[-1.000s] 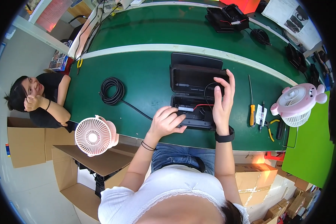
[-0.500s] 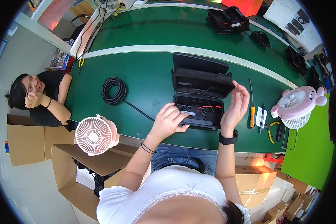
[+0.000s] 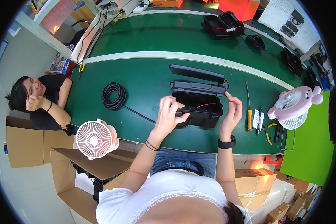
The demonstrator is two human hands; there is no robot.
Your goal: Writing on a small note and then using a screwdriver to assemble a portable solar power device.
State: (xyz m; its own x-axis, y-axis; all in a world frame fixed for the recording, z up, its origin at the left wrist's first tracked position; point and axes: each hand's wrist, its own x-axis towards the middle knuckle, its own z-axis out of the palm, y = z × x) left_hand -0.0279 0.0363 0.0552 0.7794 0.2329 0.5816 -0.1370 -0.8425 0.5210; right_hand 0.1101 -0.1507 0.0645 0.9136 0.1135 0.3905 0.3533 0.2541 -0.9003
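A black plastic box (image 3: 210, 118) is on the green table in front of me, with a thin red wire (image 3: 208, 105) showing inside. Its black lid (image 3: 198, 87) stands raised behind it, and a second black flap (image 3: 196, 72) lies further back. My left hand (image 3: 168, 115) grips the box at its left front, thumb on the front edge and fingers at the rim. With bent, separated fingers, my right hand (image 3: 232, 114) touches the right end of the lid with its fingertips. A thick black cable (image 3: 138, 113) runs leftward from the box to a coil (image 3: 114, 96).
To the right lie an orange-handled screwdriver (image 3: 249, 119), yellow-handled pliers (image 3: 268, 135) and a pink fan (image 3: 293, 102). Another pink fan (image 3: 94, 139) stands front left. A person (image 3: 50, 99) leans on the left table end. More black boxes (image 3: 222, 28) sit beyond a white ledge (image 3: 175, 55).
The lid has swung forward and looks narrower. A pale cylindrical piece under my left fingers has gone from sight. My right fingers have shifted slightly down with the lid.
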